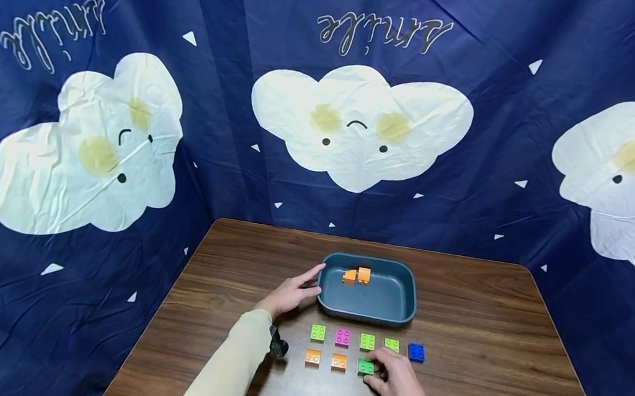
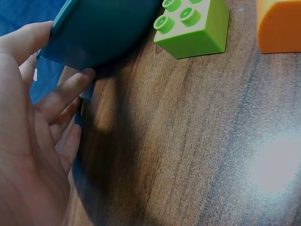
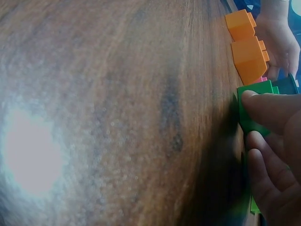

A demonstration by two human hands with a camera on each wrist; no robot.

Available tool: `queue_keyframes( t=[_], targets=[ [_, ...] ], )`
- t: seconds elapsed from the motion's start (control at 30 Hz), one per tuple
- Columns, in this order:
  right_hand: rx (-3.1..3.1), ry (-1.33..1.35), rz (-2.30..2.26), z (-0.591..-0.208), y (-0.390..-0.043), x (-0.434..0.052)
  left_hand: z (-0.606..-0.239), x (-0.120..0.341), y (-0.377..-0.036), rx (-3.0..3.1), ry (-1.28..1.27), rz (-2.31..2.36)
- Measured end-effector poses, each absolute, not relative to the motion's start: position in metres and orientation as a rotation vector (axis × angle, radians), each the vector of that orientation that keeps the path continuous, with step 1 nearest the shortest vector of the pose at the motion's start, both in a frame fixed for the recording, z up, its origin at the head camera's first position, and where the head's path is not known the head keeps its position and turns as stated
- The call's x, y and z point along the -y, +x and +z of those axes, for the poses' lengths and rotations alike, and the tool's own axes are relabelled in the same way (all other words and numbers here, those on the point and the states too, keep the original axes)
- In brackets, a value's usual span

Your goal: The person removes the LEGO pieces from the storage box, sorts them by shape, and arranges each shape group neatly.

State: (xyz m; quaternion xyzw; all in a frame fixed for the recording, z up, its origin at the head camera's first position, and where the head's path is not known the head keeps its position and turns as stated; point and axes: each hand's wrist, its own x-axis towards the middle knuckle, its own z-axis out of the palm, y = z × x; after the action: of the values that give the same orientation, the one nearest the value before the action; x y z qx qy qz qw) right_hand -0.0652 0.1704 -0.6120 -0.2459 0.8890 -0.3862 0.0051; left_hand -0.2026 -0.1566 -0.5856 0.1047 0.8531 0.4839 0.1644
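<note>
A dark teal tray [image 1: 387, 309] sits mid-table with two orange bricks [image 1: 357, 276] inside. My left hand [image 1: 296, 292] rests open against the tray's left rim [image 2: 89, 33], fingers straight. In front of the tray lie two rows of bricks: light green [image 1: 317, 332], magenta [image 1: 342, 337], green [image 1: 367, 342], light green [image 1: 392, 345], blue [image 1: 416, 352], then two orange ones [image 1: 313, 357] [image 1: 339, 362]. My right hand [image 1: 393, 378] pinches a dark green brick [image 1: 366, 367] in the front row; in the right wrist view my fingertips [image 3: 270, 106] press on that green brick [image 3: 251, 106].
The wooden table [image 1: 486, 335] is ringed by a dark blue cloth backdrop with white clouds [image 1: 357, 123]. A black wrist-mounted camera [image 1: 278, 346] sits on my left forearm. Bare wood lies to the right of the tray and the blue brick.
</note>
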Motion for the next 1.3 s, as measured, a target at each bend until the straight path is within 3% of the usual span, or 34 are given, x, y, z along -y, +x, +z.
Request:
queue_keyframes(
  t=[0.73, 1.3],
  targets=[
    [-2.808, -0.790, -1.217, -0.608, -0.060, -0.172, -0.586, 0.156, -0.203, -2.440, 0.301, 1.380],
    [-2.890, -0.759, -1.180, -0.560, -0.059, -0.178, -0.590, 0.157, -0.206, -2.434, 0.298, 1.372]
  ],
)
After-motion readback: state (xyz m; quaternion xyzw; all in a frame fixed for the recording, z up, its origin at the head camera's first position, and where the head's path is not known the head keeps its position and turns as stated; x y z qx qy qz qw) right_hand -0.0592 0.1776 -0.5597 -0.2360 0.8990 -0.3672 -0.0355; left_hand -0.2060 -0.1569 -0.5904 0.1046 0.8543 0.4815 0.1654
